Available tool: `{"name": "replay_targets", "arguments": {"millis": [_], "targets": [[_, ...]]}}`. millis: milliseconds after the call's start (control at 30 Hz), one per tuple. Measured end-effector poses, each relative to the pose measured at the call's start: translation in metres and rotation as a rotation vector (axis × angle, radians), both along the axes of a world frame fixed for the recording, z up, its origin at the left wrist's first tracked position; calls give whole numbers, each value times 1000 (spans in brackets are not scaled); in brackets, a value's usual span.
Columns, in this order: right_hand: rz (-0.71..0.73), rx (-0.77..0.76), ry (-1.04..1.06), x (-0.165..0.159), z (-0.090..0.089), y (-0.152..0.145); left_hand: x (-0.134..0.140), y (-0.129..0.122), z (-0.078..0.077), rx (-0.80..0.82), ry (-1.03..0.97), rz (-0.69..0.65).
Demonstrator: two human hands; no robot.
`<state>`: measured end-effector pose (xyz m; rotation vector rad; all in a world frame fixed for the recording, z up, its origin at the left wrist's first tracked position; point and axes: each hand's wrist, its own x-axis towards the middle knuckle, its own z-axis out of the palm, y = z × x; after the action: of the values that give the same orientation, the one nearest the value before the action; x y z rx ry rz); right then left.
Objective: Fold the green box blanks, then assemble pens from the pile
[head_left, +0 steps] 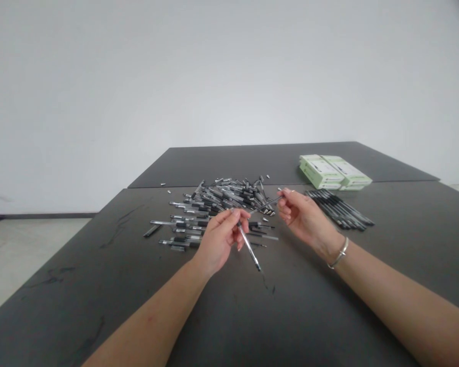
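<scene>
My left hand (224, 237) is closed on a clear pen barrel (249, 247), which slants down toward me with its dark end lowest. My right hand (304, 216) pinches a thin dark pen refill (265, 205) between thumb and fingertips. The refill's other end points down and left toward my left hand; I cannot tell whether it touches the fingers. Behind and left of my hands lies a loose pile of pen parts (229, 193), with clear barrels, black grips and refills. Small silver pen tips (268, 210) lie at its right edge.
A neat row of black pens (340, 209) lies to the right, beyond my right wrist. Green-and-white boxes (332, 172) stand stacked behind it. The dark table (290, 306) has a seam across it and reaches back to a pale wall (229, 76).
</scene>
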<state>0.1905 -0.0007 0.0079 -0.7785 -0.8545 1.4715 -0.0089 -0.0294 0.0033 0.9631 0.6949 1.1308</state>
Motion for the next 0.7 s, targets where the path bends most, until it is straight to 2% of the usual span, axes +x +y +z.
{"name": "replay_targets", "arguments": {"millis": [167,367,700], "targets": [[11,50,-90,-3,1,-5,0,1,-3,121,197,-29],[-107,159,-136,-1,11,-12,-4,-1,1,294,441,-24],[-43,166,-187,-7,17,-21,1,-6,-1,247,400,-82]]}}
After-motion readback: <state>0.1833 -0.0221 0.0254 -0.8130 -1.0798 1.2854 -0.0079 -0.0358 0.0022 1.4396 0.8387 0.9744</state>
